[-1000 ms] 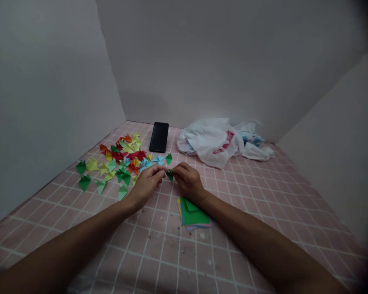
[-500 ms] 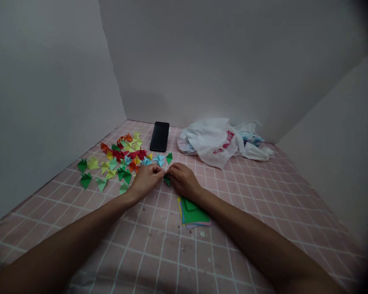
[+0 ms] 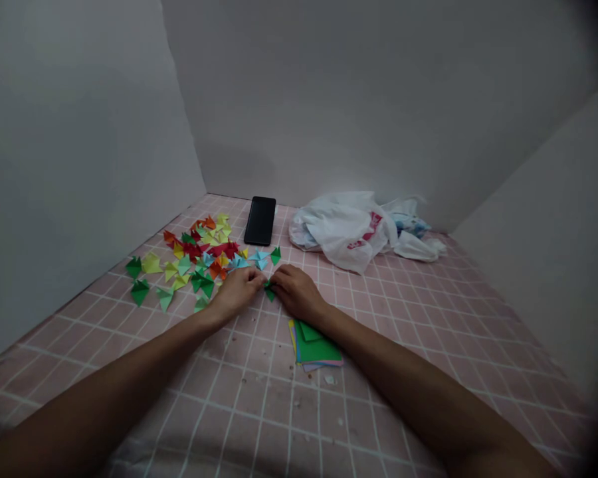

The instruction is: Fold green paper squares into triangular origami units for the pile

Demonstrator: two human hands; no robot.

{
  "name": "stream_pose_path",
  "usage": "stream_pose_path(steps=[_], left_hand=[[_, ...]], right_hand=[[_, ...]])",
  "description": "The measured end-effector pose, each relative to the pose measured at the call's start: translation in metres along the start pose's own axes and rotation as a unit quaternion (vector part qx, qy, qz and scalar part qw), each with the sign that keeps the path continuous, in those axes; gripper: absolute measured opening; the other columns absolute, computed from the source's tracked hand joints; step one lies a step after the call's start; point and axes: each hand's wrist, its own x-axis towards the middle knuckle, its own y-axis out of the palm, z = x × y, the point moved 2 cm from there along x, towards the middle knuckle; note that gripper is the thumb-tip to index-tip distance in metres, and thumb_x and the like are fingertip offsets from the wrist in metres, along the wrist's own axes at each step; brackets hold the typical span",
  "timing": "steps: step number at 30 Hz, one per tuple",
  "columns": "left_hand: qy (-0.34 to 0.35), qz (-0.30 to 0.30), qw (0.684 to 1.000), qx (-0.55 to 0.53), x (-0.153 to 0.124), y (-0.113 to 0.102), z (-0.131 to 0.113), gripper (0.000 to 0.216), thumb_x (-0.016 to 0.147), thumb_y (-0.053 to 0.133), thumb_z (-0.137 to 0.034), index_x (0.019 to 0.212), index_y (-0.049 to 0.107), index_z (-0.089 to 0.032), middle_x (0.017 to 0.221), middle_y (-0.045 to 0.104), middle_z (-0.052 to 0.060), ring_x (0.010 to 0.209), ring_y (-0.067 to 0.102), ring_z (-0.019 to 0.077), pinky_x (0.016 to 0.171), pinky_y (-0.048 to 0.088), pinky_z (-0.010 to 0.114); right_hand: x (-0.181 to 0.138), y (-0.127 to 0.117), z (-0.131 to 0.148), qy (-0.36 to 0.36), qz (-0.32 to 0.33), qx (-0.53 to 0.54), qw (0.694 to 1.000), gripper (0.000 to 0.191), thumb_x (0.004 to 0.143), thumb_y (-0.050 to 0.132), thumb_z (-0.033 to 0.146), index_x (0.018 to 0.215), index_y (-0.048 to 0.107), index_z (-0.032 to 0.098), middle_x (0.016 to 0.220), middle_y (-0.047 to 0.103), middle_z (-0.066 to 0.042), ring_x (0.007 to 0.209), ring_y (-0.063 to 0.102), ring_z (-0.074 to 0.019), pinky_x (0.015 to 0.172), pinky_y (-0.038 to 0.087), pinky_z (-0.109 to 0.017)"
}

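My left hand [image 3: 236, 291] and my right hand [image 3: 295, 291] meet fingertip to fingertip over the pink checked tabletop [image 3: 259, 411]. Between them they pinch a small folded green paper piece [image 3: 268, 290], low against the surface. Both hands have their fingers curled closed on it. A flat stack of coloured paper squares [image 3: 315, 346], green on top, lies just under my right wrist. To the left of my hands spreads a scatter of folded paper triangles [image 3: 194, 259] in red, green, yellow, orange and blue.
A black phone [image 3: 260, 220] lies flat near the back wall. A crumpled white plastic bag [image 3: 351, 229] sits at the back right. Grey walls close the surface on the left, back and right. Small paper crumbs dot the cloth near the front.
Both hands have moved slightly down and left with the green piece, bringing it closer to the tabletop. The rest is unchanged.
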Motion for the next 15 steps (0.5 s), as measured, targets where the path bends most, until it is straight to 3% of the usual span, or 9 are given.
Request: stream_pose_path(steps=[6,15], left_hand=[[0.007,-0.083,0.994,-0.066,-0.006,-0.005,-0.007,0.018,0.084,0.055,-0.03,0.093,0.063,-0.017,0.067,0.058,-0.001,0.06,0.054,0.0151,0.056,0.042,0.026],[0.041,-0.111,0.983,-0.137,-0.009,-0.01,-0.011,0.02,0.085,0.058,-0.034,0.098,0.059,-0.018,0.068,0.052,-0.004,0.059,0.049,0.0129,0.058,0.039,0.025]], right_hand=[[0.003,0.004,-0.004,0.011,0.001,-0.014,1.0,0.01,0.093,0.062,0.013,0.088,0.07,0.017,0.096,0.066,-0.009,0.088,0.058,-0.0206,0.08,0.043,-0.031],[0.006,-0.012,-0.003,0.032,-0.005,0.027,0.999,0.012,0.089,0.066,0.011,0.099,0.069,0.016,0.101,0.066,-0.01,0.094,0.061,-0.023,0.084,0.047,-0.034]])
